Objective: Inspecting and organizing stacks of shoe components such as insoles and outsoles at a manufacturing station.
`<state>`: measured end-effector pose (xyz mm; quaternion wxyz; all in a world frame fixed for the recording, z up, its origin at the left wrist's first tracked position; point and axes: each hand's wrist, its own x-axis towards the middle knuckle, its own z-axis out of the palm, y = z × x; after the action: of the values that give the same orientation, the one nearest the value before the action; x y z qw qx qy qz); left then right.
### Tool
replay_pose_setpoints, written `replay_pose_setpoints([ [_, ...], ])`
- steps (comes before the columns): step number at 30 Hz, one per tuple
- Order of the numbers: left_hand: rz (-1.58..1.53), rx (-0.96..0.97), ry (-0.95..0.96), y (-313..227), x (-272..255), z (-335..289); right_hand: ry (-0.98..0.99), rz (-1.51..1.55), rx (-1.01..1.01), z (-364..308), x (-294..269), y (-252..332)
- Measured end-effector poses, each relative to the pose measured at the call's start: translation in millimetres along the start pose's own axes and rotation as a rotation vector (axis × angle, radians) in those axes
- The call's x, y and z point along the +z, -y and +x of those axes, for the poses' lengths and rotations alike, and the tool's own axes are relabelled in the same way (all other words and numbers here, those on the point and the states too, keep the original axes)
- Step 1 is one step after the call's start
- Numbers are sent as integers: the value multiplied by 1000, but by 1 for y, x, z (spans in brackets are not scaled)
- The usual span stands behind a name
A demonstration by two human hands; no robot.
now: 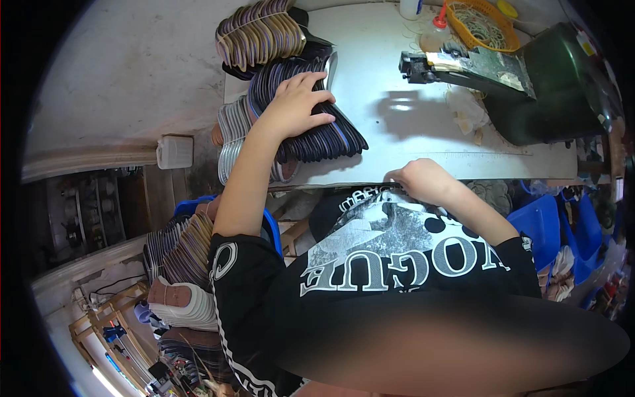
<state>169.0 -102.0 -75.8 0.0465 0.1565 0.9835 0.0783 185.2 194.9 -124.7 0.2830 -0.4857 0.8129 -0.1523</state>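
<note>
My left hand (301, 106) lies on a long row of dark insoles (317, 140) at the left of the white table. Its fingers are spread over their upper edges, and none is lifted out. At the table's front edge, close to my shirt, my right hand (423, 180) is closed with its fingers curled in. What those fingers hold, if anything, is hidden. Beside the dark row stands a tied bundle of light grey insoles (233, 135). Farther back is a bundle of tan and purple-edged insoles (261, 36).
A dark green sewing machine (549, 86) stands on the right of the white table (370, 162). Behind it are a yellow basket (486, 26) of cords and a red-tipped bottle (436, 33). More insole stacks (182, 304) rise at my left; blue bins (539, 228) stand at right.
</note>
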Motion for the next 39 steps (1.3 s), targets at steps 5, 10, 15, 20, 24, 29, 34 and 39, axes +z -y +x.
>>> replay_pose_setpoints([
  [5,93,1,79,-7,3,5,-167,-5,152,10,1,-29],
  [10,216,-63,54,-31,16,-2,-873,-426,70,74,-13,-38],
  [15,252,-71,-9,-44,24,-17,-374,700,114,93,-4,-31],
  [20,143,50,-65,-58,28,-13,-426,1306,71,112,22,-39],
  [24,69,75,-145,-58,39,-12,-452,1254,139,109,14,-35],
  [29,-19,64,-120,-63,29,-15,-714,65,13,73,10,-24],
  [34,-574,-65,-539,-71,26,-12,-758,170,5,29,-5,-11],
  [39,-1537,-320,-805,-89,39,-13,-769,383,-144,-8,-39,6],
])
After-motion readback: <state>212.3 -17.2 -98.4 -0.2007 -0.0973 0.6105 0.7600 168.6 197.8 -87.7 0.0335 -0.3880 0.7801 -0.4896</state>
